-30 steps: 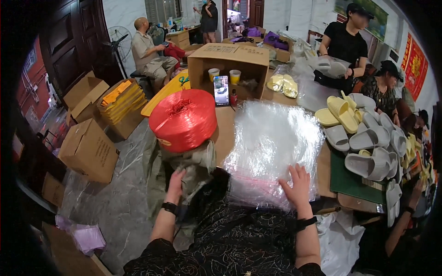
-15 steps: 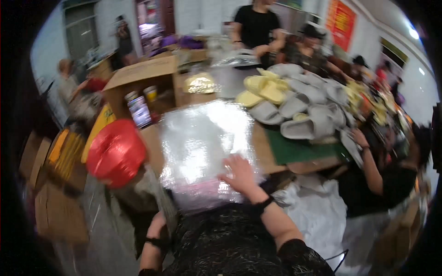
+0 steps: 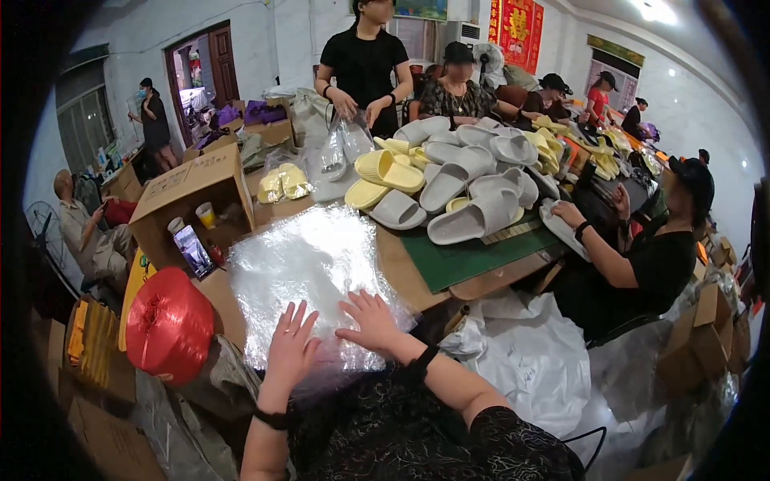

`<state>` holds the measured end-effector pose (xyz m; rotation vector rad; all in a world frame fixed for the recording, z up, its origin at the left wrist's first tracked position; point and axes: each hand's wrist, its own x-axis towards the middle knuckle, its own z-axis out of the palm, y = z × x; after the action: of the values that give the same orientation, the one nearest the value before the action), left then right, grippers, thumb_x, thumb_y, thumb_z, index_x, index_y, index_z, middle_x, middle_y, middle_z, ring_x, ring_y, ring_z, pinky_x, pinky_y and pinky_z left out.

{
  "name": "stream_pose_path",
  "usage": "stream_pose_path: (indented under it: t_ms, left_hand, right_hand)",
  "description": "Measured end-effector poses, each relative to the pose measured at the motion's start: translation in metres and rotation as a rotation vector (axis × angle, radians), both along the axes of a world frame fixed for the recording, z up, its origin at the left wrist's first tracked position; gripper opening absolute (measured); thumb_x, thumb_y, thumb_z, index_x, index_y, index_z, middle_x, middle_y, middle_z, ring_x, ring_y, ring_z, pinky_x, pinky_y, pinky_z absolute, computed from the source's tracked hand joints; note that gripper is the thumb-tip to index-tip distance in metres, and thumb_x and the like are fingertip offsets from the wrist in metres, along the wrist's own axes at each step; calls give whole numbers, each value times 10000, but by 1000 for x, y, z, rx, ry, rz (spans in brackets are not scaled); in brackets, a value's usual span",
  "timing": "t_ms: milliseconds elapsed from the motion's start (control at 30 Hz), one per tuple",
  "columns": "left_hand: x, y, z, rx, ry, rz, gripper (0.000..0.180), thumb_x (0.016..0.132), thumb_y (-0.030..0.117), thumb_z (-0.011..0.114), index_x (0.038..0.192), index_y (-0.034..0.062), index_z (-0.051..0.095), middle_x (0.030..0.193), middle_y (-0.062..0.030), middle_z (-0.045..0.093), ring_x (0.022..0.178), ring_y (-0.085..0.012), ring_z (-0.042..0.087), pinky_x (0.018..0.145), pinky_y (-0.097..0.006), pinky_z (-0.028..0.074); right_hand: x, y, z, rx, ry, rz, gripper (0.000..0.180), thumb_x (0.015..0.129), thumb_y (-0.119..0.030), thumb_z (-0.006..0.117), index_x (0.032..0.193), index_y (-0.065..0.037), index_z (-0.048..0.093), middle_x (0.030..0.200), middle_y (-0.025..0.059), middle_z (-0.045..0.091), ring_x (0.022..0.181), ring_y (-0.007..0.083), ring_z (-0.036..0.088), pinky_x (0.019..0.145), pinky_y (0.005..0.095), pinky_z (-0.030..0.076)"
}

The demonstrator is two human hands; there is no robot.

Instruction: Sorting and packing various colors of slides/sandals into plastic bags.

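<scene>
A stack of clear plastic bags lies on the near part of the table, shiny under the lights. My left hand is over the stack's near edge, fingers spread and holding nothing. Close beside it, my right hand rests on or just above the plastic, its fingers also apart. A large roll of red plastic twine stands to the left of the stack. Beyond the stack to the right is a heap of grey slides and yellow slides.
An open cardboard box at the left holds cups and a propped phone. A green cutting mat lies beneath the slides. One co-worker stands across the table bagging slides; another sits at the right holding a grey slide.
My left hand has come up from beside my body onto the bag stack. My right hand stays over the stack. The view has swung to the right.
</scene>
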<state>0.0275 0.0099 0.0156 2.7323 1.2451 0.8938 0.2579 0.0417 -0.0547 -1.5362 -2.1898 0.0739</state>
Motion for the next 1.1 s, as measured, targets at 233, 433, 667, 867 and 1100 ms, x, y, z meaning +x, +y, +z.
stream_pose_path:
  t_ms: [233,433,667,867,1100]
  left_hand:
    - [-7,26,-62,-127,38,99,424,936,298,534,1327,136,569,1445,-200,457,1345,-407,399,1111,-517,310]
    - [-6,35,-71,-70,39,72,429,924,320,558,1314,142,583,1408,-207,497,1311,-409,437,1077,-501,340]
    - [-7,23,-66,-92,13,120,424,939,327,542,1327,157,572,1416,-183,496,1330,-393,425,1097,-496,324]
    - [-6,21,-64,-207,9,122,450,974,342,495,1377,142,518,1485,-180,415,1393,-389,334,1150,-502,244]
    - [-8,20,-60,-199,29,143,469,976,377,469,1383,146,514,1498,-171,399,1391,-369,341,1151,-481,256]
  right_hand:
    - [100,66,61,-10,1205,-197,399,887,-209,701,1178,16,545,1091,115,621,1007,191,587,909,336,465]
    - [272,130,71,190,2192,-434,341,894,-409,689,824,-111,538,715,9,525,608,140,503,526,261,430]
    - [262,134,122,325,2126,-544,322,860,-356,744,754,-143,528,627,-40,484,581,105,487,563,260,444]
    - [176,100,203,337,1923,-241,246,889,-297,717,873,-91,583,697,-12,511,618,133,504,590,274,443]
    - [66,58,246,-57,1941,102,246,942,-334,659,870,-104,610,760,-17,565,672,102,544,619,256,483]
